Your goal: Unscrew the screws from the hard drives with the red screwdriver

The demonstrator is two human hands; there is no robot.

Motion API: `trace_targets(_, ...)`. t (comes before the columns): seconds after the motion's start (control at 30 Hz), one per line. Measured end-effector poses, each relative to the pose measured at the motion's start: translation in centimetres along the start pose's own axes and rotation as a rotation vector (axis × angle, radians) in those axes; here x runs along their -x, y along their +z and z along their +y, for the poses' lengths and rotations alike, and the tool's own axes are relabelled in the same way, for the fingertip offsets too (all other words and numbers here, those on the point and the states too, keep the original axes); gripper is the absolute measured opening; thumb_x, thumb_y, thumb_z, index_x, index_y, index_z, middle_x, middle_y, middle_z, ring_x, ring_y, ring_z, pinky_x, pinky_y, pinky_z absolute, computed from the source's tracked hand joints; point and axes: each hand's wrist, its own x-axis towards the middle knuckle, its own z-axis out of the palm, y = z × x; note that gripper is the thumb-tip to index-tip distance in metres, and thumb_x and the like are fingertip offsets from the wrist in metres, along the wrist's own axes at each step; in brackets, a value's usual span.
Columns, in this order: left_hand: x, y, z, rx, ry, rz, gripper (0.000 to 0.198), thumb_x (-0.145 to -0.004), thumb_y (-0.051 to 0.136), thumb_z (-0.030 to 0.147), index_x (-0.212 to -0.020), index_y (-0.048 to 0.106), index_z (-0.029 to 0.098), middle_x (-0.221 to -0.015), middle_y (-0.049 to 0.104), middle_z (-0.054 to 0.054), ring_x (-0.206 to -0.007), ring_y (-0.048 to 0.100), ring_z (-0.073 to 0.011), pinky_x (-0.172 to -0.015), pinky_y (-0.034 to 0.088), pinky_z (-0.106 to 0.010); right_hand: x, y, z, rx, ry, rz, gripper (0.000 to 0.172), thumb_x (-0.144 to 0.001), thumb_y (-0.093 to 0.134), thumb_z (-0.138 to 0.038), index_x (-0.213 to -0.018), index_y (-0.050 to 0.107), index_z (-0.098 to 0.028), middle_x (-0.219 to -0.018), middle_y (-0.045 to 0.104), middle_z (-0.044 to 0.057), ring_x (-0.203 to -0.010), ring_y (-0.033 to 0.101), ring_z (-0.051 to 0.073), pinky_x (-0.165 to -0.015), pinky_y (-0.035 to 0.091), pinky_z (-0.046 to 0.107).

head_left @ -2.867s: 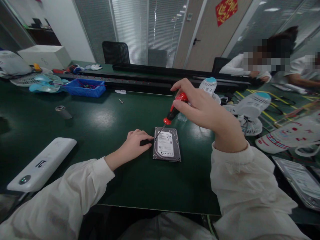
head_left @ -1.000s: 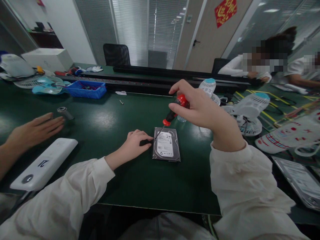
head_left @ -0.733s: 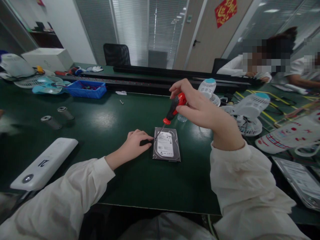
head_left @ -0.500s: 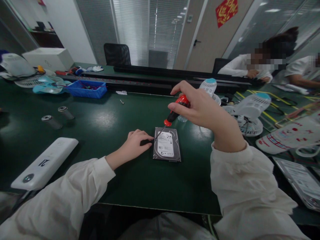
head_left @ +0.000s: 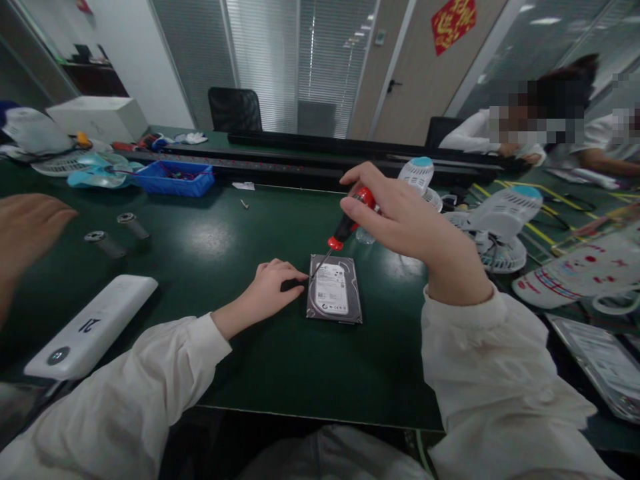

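Observation:
A hard drive (head_left: pixel 331 290) with a white label lies flat on the green table before me. My left hand (head_left: pixel 274 289) is at its left edge, with thumb and forefinger tips against the side, steadying it. In my right hand (head_left: pixel 387 210), raised above the drive, is a red-and-black screwdriver (head_left: pixel 346 227). The fingers wrap round its handle, and the shaft slants down to the drive's upper left edge, close to my left fingertips. Whether the tip sits in a screw is too small to tell.
Another person's hand (head_left: pixel 30 230) reaches in at far left, above a white power bank (head_left: pixel 93 327) and two metal cylinders (head_left: pixel 107 245). A blue bin (head_left: pixel 175 179) stands farther back. White fans (head_left: pixel 505 213), a cup (head_left: pixel 583 267) and another drive (head_left: pixel 597 360) are on the right.
Another person's hand has come into view at the left. My two hands, the screwdriver and the hard drive have hardly moved.

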Motion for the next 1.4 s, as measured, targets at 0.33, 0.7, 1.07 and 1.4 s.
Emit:
trace_targets(0.33, 0.0, -0.2, 0.2, 0.007, 0.008, -0.017, 0.026, -0.099, 0.065, 0.029, -0.121, 0.078, 0.026, -0.119, 0.077, -0.006, -0.116, 0.063, -0.0298, -0.105, 0.042, -0.055, 0.0, -0.2, -0.7, -0.028, 0.017, -0.041, 0.045, -0.096, 0.061, -0.053, -0.126, 0.054, -0.020, -0.082, 0.059, 0.000, -0.065, 0.051, 0.017, -0.066, 0.042, 0.035)
trace_targets(0.7, -0.1, -0.4, 0.4, 0.011, -0.004, -0.036, 0.027, -0.099, 0.065, 0.028, -0.122, 0.078, 0.027, -0.119, 0.076, -0.006, -0.118, 0.061, -0.0304, -0.107, 0.041, -0.056, 0.0, -0.2, -1.2, 0.027, -0.009, -0.020, 0.051, -0.097, 0.059, -0.054, -0.134, 0.055, -0.018, -0.069, 0.054, -0.002, -0.060, 0.049, 0.017, -0.063, 0.037, 0.033)
trace_targets(1.07, -0.1, -0.5, 0.7, 0.018, -0.022, -0.032, 0.026, -0.099, 0.066, 0.029, -0.122, 0.078, 0.026, -0.119, 0.076, -0.006, -0.119, 0.062, -0.0301, -0.109, 0.040, -0.057, 0.2, -0.4, -1.1, -0.123, -0.167, -0.053, 0.047, -0.092, 0.060, -0.032, -0.135, 0.048, -0.020, -0.108, 0.066, 0.007, -0.080, 0.060, 0.018, -0.069, 0.046, 0.032)
trace_targets(1.4, -0.1, -0.4, 0.3, 0.019, -0.013, -0.036, 0.027, -0.101, 0.063, 0.033, -0.124, 0.077, 0.028, -0.121, 0.076, -0.006, -0.120, 0.062, -0.0304, -0.110, 0.040, -0.058, 0.4, -0.5, -1.4, -0.069, -0.168, -0.047, 0.047, -0.092, 0.052, -0.027, -0.137, 0.046, -0.018, -0.130, 0.060, 0.014, -0.106, 0.063, 0.027, -0.086, 0.050, 0.041)
